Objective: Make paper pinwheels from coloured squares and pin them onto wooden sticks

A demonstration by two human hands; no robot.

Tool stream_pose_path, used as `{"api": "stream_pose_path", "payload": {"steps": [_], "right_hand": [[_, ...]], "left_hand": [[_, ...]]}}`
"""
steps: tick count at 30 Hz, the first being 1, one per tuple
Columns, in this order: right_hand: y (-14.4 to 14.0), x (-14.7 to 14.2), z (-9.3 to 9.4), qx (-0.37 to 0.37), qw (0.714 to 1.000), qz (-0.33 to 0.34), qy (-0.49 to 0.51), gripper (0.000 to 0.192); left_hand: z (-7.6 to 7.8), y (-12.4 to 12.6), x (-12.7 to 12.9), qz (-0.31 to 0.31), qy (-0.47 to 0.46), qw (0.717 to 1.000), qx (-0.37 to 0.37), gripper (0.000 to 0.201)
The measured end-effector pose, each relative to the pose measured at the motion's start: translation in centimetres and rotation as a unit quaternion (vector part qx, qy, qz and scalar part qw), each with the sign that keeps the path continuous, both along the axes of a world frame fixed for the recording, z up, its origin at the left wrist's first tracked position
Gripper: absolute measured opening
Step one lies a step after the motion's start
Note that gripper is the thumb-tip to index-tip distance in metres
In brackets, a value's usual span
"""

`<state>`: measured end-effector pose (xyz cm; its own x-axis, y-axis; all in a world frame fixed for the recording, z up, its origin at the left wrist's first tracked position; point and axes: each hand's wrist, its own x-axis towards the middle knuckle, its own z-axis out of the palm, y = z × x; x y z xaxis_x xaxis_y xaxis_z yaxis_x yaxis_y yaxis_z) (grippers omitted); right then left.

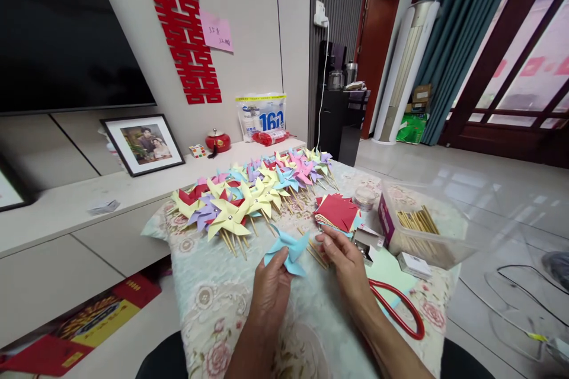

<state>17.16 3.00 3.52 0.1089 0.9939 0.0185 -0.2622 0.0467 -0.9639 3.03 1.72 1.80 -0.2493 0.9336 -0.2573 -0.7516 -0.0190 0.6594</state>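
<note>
My left hand (272, 284) is closed on a light blue paper pinwheel (290, 251), its thumb pressed at the middle of the folded blades. To its right, my right hand (344, 257) has its thumb and index fingertip close together; whatever may be between them is too small to make out. Under and beside those fingers lie a few wooden sticks (316, 256). A stack of cut paper squares (338, 213), red on top, sits just beyond the right hand. Beside the right wrist are a small open box of metal pins (364, 251) and red-handled scissors (418, 323).
Many finished pinwheels (229, 218) on sticks cover the table's far left. At right stand a clear plastic bin (444, 243) of sticks, a small white box (414, 265), pale green paper (389, 272) and a round clear container (364, 197). The flowered tablecloth (208, 320) covers the table.
</note>
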Motion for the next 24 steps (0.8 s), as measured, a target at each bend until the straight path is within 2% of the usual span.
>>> {"api": "stream_pose_path", "payload": {"steps": [4, 8, 12, 14, 15, 17, 20, 22, 24], "right_hand": [[0.3, 3.0, 1.6, 0.04, 0.997, -0.055, -0.028, 0.045], [0.2, 7.4, 5.2, 0.099, 0.984, -0.123, -0.086, 0.037], [2.2, 12.0, 9.8, 0.148, 0.938, -0.192, -0.249, 0.022], [4.6, 14.3, 11.3, 0.117, 0.9, -0.186, -0.377, 0.013], [5.9, 15.4, 11.7, 0.068, 0.879, -0.17, -0.44, 0.006], [8.4, 17.2, 11.7, -0.049, 0.849, -0.11, -0.515, 0.009], [10.6, 18.4, 10.2, -0.142, 0.837, -0.059, -0.526, 0.017], [10.9, 18.4, 8.9, -0.164, 0.841, -0.049, -0.513, 0.013], [10.9, 17.9, 7.9, -0.133, 0.858, -0.078, -0.49, 0.017]], "left_hand": [[-0.3, 0.6, -0.3, 0.022, 0.002, 1.0, -0.01, 0.029], [-0.7, 0.9, 0.0, 0.018, 0.009, 1.0, -0.008, 0.027], [-0.9, 1.3, 0.3, 0.017, 0.008, 1.0, -0.01, 0.028], [-1.0, 1.4, 0.4, 0.016, 0.006, 1.0, -0.012, 0.029], [-1.0, 1.5, 0.4, 0.014, 0.005, 1.0, -0.012, 0.03], [-0.9, 1.5, 0.5, 0.009, 0.003, 1.0, -0.01, 0.031], [-0.8, 1.4, 0.6, 0.008, 0.004, 1.0, -0.003, 0.031], [-0.7, 1.4, 0.7, 0.008, 0.007, 1.0, 0.0, 0.031], [-0.6, 1.4, 0.7, 0.007, 0.011, 1.0, 0.004, 0.029]]}}
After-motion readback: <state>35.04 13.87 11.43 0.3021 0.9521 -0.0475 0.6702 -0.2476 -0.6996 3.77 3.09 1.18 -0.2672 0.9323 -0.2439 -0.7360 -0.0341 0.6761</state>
